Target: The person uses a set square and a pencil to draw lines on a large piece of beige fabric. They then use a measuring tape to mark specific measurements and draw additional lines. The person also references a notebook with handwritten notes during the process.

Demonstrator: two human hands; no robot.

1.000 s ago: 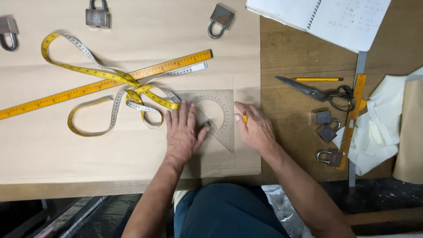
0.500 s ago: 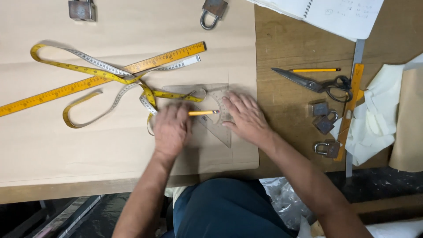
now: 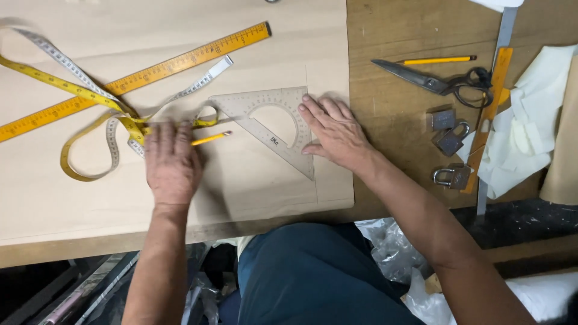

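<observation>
Pressing down flat on a clear triangular set square [image 3: 274, 123] with the right hand [image 3: 334, 129], fingers spread and open over its right side, so that hand is pinning it rather than gripping anything. The set square is lying on a big sheet of tan paper [image 3: 253, 180] that's covering most of the desk [image 3: 391, 90]. The left hand [image 3: 171, 162] is resting palm down just left of it, and its grip is closing on a yellow pencil [image 3: 211, 138], which is poking out to the right with the tip sitting close to the set square's lower left edge; can't quite tell if the tip is touching it. Right by the left fingers a yellow tape measure [image 3: 90, 102] is looping all over the paper, crossing a long yellow ruler [image 3: 138, 75] that's lying diagonally. Off on the bare desk to the right, well apart from both hands, black scissors [image 3: 433, 81] are lying next to a second yellow pencil [image 3: 436, 60], with three padlocks [image 3: 448, 141] below them and some white cloth scraps [image 3: 530, 138] beside those.
</observation>
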